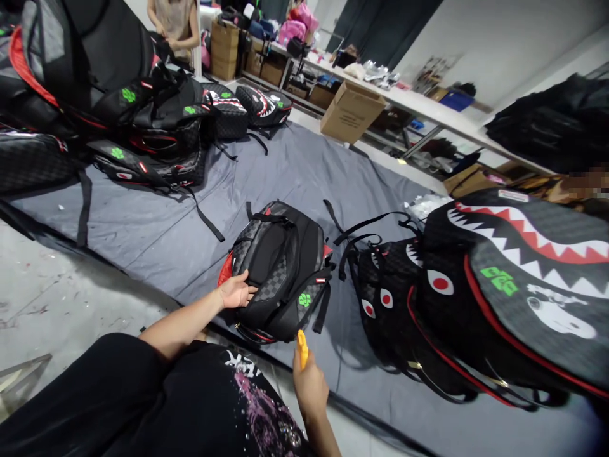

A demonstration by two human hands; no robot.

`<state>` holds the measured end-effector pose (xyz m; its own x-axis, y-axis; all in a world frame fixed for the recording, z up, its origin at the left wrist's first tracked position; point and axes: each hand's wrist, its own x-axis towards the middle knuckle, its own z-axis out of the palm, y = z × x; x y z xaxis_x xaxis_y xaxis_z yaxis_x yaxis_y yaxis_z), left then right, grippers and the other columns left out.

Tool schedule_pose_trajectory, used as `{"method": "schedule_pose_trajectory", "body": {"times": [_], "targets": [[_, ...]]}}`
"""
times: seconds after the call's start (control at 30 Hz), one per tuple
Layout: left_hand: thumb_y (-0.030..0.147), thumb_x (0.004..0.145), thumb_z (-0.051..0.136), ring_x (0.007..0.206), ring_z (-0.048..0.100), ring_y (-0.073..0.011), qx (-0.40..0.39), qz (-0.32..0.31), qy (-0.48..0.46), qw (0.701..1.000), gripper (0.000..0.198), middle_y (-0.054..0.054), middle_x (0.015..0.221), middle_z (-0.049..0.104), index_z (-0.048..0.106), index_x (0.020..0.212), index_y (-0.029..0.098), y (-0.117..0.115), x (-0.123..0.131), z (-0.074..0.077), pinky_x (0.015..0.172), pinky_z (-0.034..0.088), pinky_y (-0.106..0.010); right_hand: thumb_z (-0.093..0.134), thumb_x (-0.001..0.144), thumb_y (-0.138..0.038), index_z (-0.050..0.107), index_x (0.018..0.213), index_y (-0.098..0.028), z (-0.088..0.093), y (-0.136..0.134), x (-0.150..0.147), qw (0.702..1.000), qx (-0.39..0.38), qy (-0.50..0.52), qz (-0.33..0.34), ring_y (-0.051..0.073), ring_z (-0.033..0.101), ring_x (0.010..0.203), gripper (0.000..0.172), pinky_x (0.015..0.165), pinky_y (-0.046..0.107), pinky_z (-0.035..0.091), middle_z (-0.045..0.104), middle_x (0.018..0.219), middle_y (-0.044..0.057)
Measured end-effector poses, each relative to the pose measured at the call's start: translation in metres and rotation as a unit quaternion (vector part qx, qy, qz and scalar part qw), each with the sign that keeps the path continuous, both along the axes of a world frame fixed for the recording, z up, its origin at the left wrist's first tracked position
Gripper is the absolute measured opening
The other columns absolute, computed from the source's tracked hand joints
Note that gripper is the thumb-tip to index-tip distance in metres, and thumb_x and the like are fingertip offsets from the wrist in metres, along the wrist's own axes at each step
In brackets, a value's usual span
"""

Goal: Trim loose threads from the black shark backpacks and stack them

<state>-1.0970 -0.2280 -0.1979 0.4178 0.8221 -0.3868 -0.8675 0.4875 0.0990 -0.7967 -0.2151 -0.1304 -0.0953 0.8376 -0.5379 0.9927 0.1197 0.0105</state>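
Open left hand [238, 291] borders backpack [276, 270], eight o'clock; right hand [310, 384] grips yellow tool [302, 350], six o'clock, near cloth edge [359, 411]; room toward twelve.

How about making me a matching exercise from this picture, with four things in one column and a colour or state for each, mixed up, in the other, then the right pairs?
Things:
1. Left hand
2. Cloth under the bags
3. Right hand
4. Cardboard box by the far edge of the cloth

Colours or states:
A. Brown
B. Closed around a yellow tool
C. Grey
D. Open, at the side of the middle backpack

Right pairs: 1-D, 2-C, 3-B, 4-A
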Motion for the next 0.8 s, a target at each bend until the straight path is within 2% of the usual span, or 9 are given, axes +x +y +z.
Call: {"method": "schedule_pose_trajectory", "body": {"times": [0.13,0.27,0.37,0.43,0.57,0.67,0.8], "targets": [[0.071,0.092,0.013,0.079,0.071,-0.0247,0.002,0.002,0.008,1.000,0.085,-0.019,0.086,0.071,0.059,0.110,0.001,0.002,0.004,0.001,0.073,0.054,-0.035,0.024,0.101,-0.048,0.054,0.123,-0.017,0.003,-0.008,0.005,0.999,-0.007,0.023,-0.029,0.027,0.071,0.087,0.048,0.071,0.032,0.050,0.073,0.093,0.012],[0.073,0.090,0.019,0.078,0.071,-0.0254,0.015,-0.012,0.000,1.000,0.087,-0.018,0.080,0.071,0.059,0.112,-0.002,0.005,0.008,-0.005,0.073,0.054,-0.035,0.023,0.101,-0.047,0.052,0.129,-0.015,-0.004,-0.011,0.008,0.998,-0.004,0.034,-0.045,0.027,0.070,0.089,0.051,0.073,0.033,0.050,0.073,0.095,0.013],[0.072,0.091,0.022,0.077,0.071,-0.0256,0.029,0.000,-0.011,1.000,0.087,-0.020,0.082,0.071,0.055,0.118,-0.004,0.008,0.010,-0.011,0.073,0.053,-0.036,0.027,0.101,-0.048,0.052,0.131,-0.014,-0.010,-0.008,0.005,0.997,-0.009,0.039,-0.072,0.028,0.069,0.091,0.051,0.074,0.034,0.049,0.072,0.097,0.014],[0.071,0.092,0.023,0.075,0.071,-0.0255,0.032,0.000,-0.017,0.999,0.085,-0.020,0.083,0.072,0.054,0.120,-0.003,0.011,0.011,-0.013,0.071,0.053,-0.035,0.031,0.100,-0.047,0.052,0.130,-0.014,-0.011,-0.003,0.000,0.995,-0.013,0.040,-0.094,0.029,0.069,0.093,0.050,0.075,0.033,0.049,0.072,0.099,0.014],[0.067,0.094,0.017,0.067,0.071,-0.0241,0.024,-0.019,-0.024,0.999,0.080,-0.015,0.073,0.071,0.059,0.110,0.000,0.013,0.009,-0.009,0.062,0.052,-0.033,0.035,0.100,-0.045,0.057,0.127,-0.013,-0.003,-0.003,-0.004,0.991,-0.005,0.055,-0.124,0.028,0.069,0.093,0.047,0.073,0.032,0.047,0.072,0.098,0.015],[0.065,0.095,0.016,0.072,0.072,-0.0243,0.021,-0.014,-0.010,1.000,0.079,-0.016,0.080,0.072,0.058,0.116,0.001,0.017,0.006,-0.005,0.067,0.055,-0.034,0.038,0.100,-0.044,0.057,0.126,-0.016,0.003,-0.024,0.007,0.986,0.001,0.066,-0.151,0.026,0.068,0.096,0.043,0.072,0.029,0.045,0.071,0.101,0.013],[0.064,0.096,0.018,0.079,0.072,-0.0242,0.012,-0.015,0.014,1.000,0.077,-0.019,0.091,0.073,0.050,0.130,0.002,0.021,0.005,-0.001,0.075,0.055,-0.036,0.040,0.099,-0.039,0.057,0.119,-0.012,0.017,-0.077,0.020,0.977,-0.006,0.099,-0.191,0.027,0.069,0.090,0.037,0.066,0.027,0.043,0.072,0.094,0.014]]}}
